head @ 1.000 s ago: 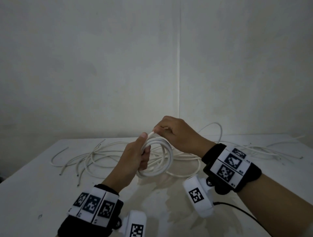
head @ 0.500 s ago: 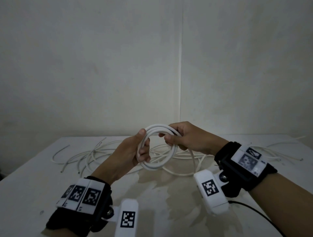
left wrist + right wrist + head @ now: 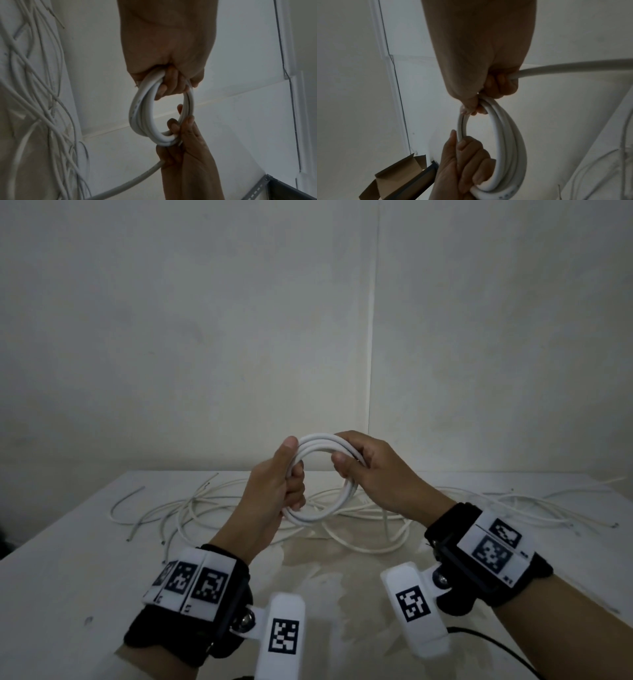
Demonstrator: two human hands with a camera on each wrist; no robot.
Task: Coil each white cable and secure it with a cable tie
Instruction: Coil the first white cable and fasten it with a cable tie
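A coil of thick white cable (image 3: 320, 517) with several loops is held upright above the table. My left hand (image 3: 294, 474) grips the coil's left side, thumb up along the loops. My right hand (image 3: 346, 451) pinches the upper right of the coil. In the left wrist view the left hand (image 3: 171, 83) grips the coil (image 3: 139, 112) from above, the right hand (image 3: 181, 129) holds its far end, and a loose tail (image 3: 137, 180) trails off. In the right wrist view the tail (image 3: 573, 67) leaves the right hand (image 3: 481, 102) sideways. No cable tie is visible.
Several thin loose white cables (image 3: 191, 508) lie tangled across the far half of the white table (image 3: 68, 577), spreading to its right edge. A plain wall stands close behind. An open cardboard box (image 3: 399, 174) shows off to the left. A thin black cord (image 3: 479, 635) runs under my right forearm.
Both hands have lifted the coil higher off the table. My right hand has swung from the coil's top over to its upper right side, laying cable round the coil.
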